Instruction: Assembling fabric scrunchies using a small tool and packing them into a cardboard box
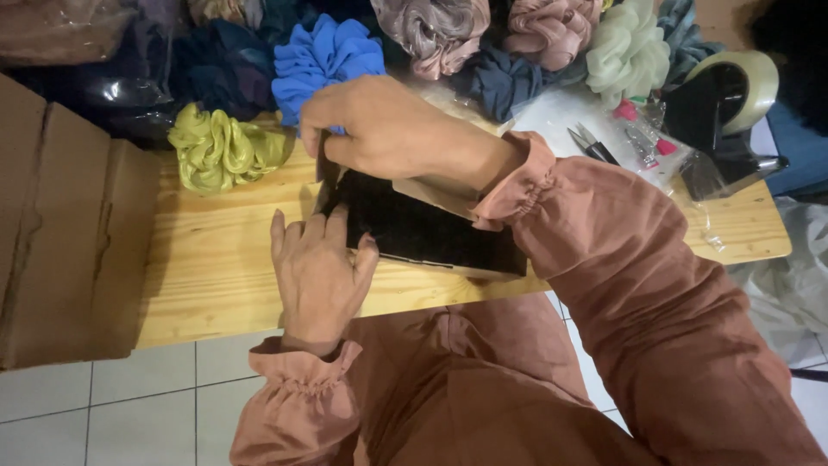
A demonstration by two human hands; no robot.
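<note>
Flat black package [431, 229] lies on the wooden bench [216, 259], near its front edge, with a tan flap or card along its top side. Left hand [317, 272] rests palm down, fingers [332, 226] spread and pressing flat on the package's left end. Right hand [379, 129] reaches across from above, fingers curled, pinching the package's upper left corner. Rust-coloured sleeves with gathered cuffs on both arms. Behind the hands: an olive-yellow scrunchie [220, 147] on the bench, a blue scrunchie [323, 60] just beyond the right hand, more scrunchies piled at the back. Black tape dispenser [724, 103] at the right end, small snips [591, 142] beside it. Cardboard box [60, 233] stands left of the bench.
</note>
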